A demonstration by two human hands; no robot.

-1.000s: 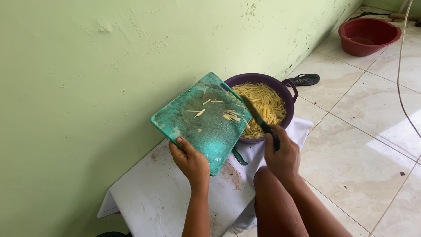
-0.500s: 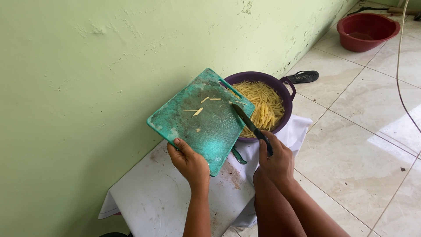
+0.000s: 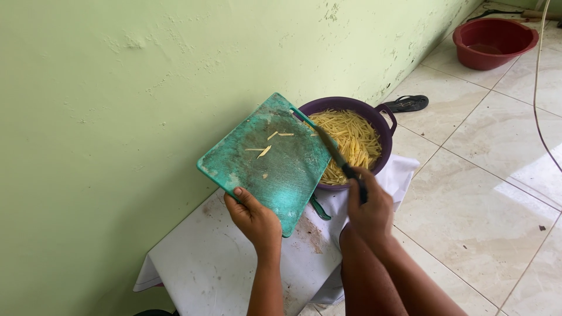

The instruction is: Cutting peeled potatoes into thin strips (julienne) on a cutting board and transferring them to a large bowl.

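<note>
My left hand (image 3: 254, 217) grips the near edge of a green cutting board (image 3: 266, 161), tilted up toward a purple bowl (image 3: 383, 126) full of thin yellow potato strips (image 3: 351, 140). A few strips (image 3: 263, 149) still cling to the board's face. My right hand (image 3: 370, 205) holds a dark-handled knife (image 3: 333, 153), its blade lying along the board's far edge over the bowl.
The bowl rests on a low surface covered with a stained white cloth (image 3: 216, 263) against a pale green wall. A black sandal (image 3: 410, 103) lies behind the bowl. A red basin (image 3: 494, 41) stands far right on the tiled floor, beside a thin cable (image 3: 535, 88).
The knife blade has slid back along the board's edge toward me, and the board has tipped slightly lower and leftward. Fewer strips remain on the board.
</note>
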